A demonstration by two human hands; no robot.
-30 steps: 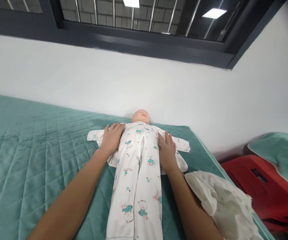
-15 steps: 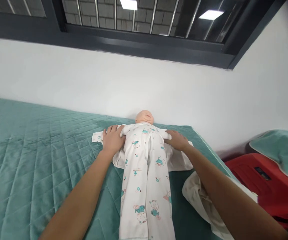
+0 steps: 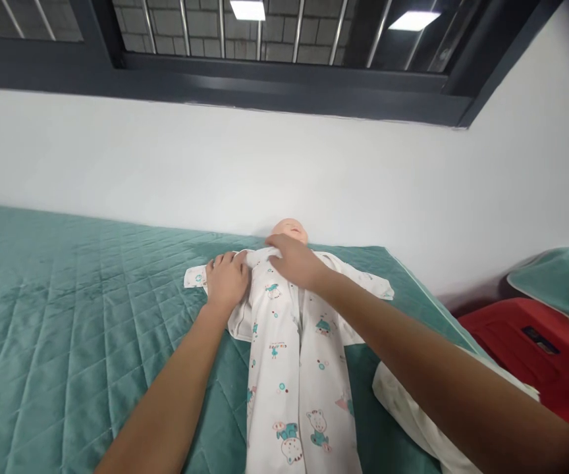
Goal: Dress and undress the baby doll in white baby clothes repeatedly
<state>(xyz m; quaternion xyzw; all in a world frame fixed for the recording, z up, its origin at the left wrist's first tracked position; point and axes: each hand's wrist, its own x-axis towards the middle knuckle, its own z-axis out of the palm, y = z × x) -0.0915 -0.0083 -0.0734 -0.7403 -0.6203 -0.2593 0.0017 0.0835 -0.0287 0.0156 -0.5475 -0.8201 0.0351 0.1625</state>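
Observation:
A baby doll [image 3: 290,230] lies on its back on a green quilted mattress [image 3: 67,316], head toward the white wall. It wears a white romper [image 3: 294,355] printed with teal bears. My left hand [image 3: 226,280] rests flat, fingers together, on the doll's shoulder and sleeve at the left side. My right hand [image 3: 292,260] reaches across the doll's upper chest just below the chin, fingers curled down onto the romper's collar; whether they pinch the cloth I cannot make out.
A crumpled white cloth [image 3: 413,408] lies on the mattress beside my right forearm. A red plastic object [image 3: 531,355] and a green cushion [image 3: 556,283] sit off the bed at right. A dark-framed barred window [image 3: 265,59] runs above the wall.
My right hand moved from the doll's right sleeve leftward to the upper chest near the neck. My left hand stayed on the left shoulder. The view shifted slightly.

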